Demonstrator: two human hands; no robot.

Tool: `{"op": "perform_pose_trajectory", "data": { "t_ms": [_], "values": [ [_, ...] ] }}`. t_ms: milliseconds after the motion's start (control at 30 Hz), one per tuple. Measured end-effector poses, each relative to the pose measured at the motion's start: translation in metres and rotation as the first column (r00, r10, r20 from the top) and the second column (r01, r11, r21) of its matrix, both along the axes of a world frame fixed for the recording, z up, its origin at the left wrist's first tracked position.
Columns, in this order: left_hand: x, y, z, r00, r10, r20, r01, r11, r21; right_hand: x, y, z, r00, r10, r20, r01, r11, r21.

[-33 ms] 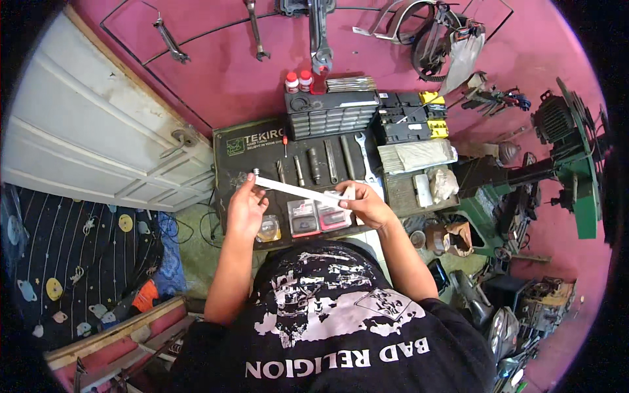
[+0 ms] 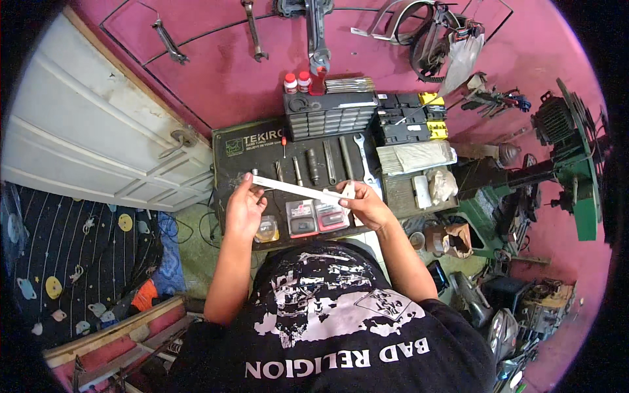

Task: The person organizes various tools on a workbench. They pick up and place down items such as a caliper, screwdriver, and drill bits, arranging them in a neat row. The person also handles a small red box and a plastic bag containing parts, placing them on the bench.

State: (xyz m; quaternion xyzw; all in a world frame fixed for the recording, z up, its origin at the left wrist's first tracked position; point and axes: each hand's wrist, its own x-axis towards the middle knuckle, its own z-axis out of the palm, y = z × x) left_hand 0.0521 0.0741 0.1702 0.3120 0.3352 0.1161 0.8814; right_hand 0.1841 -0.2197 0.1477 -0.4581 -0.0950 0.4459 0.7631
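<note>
A long, pale metal vernier caliper [image 2: 295, 188] is held nearly level above the bench, its jaws toward the right. My right hand [image 2: 367, 207] is closed around the jaw end. At the other end, my left hand [image 2: 244, 213] pinches the tip of the beam between thumb and finger, its other fingers loosely curled. Below the caliper lie two clear-lidded cases [image 2: 303, 219] with red trim, and a small round clear pack [image 2: 267, 229] sits near my left wrist. Behind it stand a row of tools: a dark socket [image 2: 312, 167], a drill bit [image 2: 280, 171] and a combination wrench [image 2: 365, 159].
A drawer cabinet [image 2: 334, 122] with bottles on top stands at the back of the bench mat [image 2: 229, 160]. Black and yellow cases [image 2: 409, 118] are to its right, above a bundle of welding rods [image 2: 416, 158]. A green machine [image 2: 580, 183] is at right; a white door [image 2: 98, 124] at left.
</note>
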Motion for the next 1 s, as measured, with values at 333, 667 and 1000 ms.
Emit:
{"op": "perform_pose_trajectory", "data": {
  "t_ms": [333,667,1000],
  "values": [
    [0.006,-0.053,-0.001,0.997,0.051,-0.051,-0.045,0.992,0.116,0.031,-0.041,-0.005,0.974,-0.217,-0.061,0.219,0.975,0.027],
    [-0.021,-0.125,-0.047,0.966,-0.240,-0.100,0.260,0.894,0.365,0.057,-0.079,0.001,0.947,-0.320,0.039,0.322,0.945,-0.055],
    [-0.007,-0.178,-0.030,0.856,-0.336,-0.392,0.504,0.380,0.776,0.033,-0.065,0.029,0.931,-0.290,0.223,0.303,0.953,-0.025]
  ]
}}
